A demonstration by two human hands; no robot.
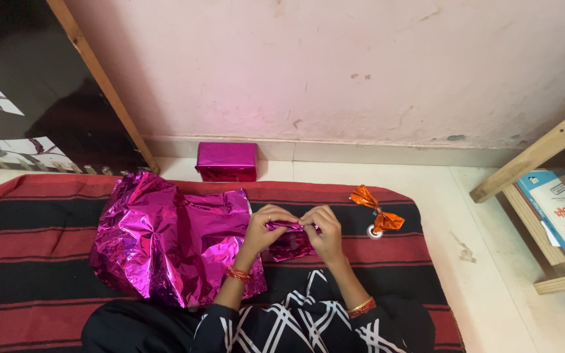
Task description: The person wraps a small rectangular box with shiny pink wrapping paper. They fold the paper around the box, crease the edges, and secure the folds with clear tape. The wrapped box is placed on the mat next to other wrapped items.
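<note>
Landmark: the red and black striped mat [34, 261] on the floor.
Left hand [266, 229]: over the middle of the mat, grip pinched tight on one end of a small strip of magenta foil [289, 227].
Right hand [322, 232]: just beside the left, pinching the other end of the same strip.
Done: a wrapped magenta box [227, 161] stands past the mat's far edge; an orange foil bow [375, 210] lies near its far right corner.
Left: the strip looks only gathered, not yet a bow; the big crumpled foil sheet [165, 238] lies loose on the mat's left half.
</note>
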